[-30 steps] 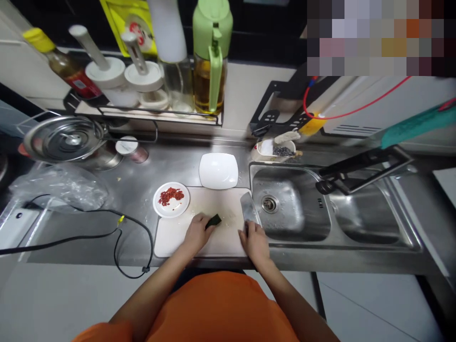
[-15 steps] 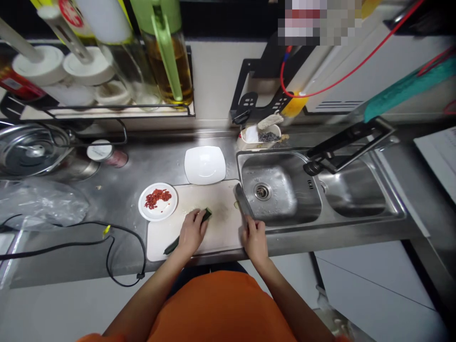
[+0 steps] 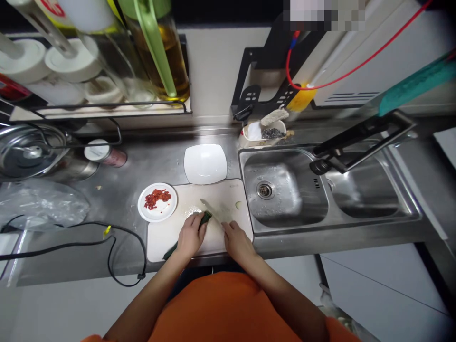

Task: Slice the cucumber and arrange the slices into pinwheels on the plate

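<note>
A long dark green vegetable (image 3: 204,219) lies slanted on the white cutting board (image 3: 167,237). My left hand (image 3: 189,236) presses down on its middle with curled fingers. My right hand (image 3: 235,239) is closed round the handle of a broad cleaver (image 3: 213,211). The blade rests across the board right beside the vegetable's upper end, close to my left fingertips. A small pale slice (image 3: 238,204) sits near the board's right edge.
A round plate of chopped red chilli (image 3: 157,202) touches the board's top left corner, an empty square white plate (image 3: 205,164) lies behind it. A double steel sink (image 3: 285,190) is on the right. A black cable (image 3: 89,237), plastic bag (image 3: 39,204), pot lid (image 3: 30,152) and bottle rack (image 3: 96,109) are left.
My right hand has swung the cleaver from the board's right edge leftward to the vegetable's end. My left hand stays on the vegetable. The camera tipped down a little.
</note>
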A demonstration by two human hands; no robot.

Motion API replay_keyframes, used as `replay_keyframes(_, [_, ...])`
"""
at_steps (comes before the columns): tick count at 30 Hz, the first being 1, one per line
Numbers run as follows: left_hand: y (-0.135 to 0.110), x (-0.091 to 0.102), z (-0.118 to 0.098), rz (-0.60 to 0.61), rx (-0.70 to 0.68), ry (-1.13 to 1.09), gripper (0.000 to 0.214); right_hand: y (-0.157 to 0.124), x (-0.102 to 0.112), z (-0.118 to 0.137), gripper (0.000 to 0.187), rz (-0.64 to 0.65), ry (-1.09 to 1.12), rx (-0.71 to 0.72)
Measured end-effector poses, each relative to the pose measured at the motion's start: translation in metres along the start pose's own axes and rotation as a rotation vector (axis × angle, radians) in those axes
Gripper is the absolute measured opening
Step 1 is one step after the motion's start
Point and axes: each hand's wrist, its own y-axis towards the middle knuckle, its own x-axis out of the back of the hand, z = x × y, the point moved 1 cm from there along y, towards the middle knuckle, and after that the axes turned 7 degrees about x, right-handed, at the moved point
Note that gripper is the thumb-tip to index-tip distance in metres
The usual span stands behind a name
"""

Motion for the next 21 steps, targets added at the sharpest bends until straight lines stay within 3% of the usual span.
replay_keyframes(4, [0.0, -0.001, 0.0, -0.02, -0.02, 0.003, 0.037, 0.006, 0.002, 0.001, 0.032, 0.04, -0.069, -0.017])
replay_keyframes(11, [-0.001, -0.004, 0.004, -0.063, -0.149, -0.024, 0.034, 0.014, 0.003, 0.006, 0.045, 0.155, -0.114, 0.023])
replay_keyframes(21, [0.003, -0.003, 0.008, -0.096, -0.226, 0.038, 0.031, -0.021, 0.019, 0.012, 0.051, 0.216, -0.175, -0.022])
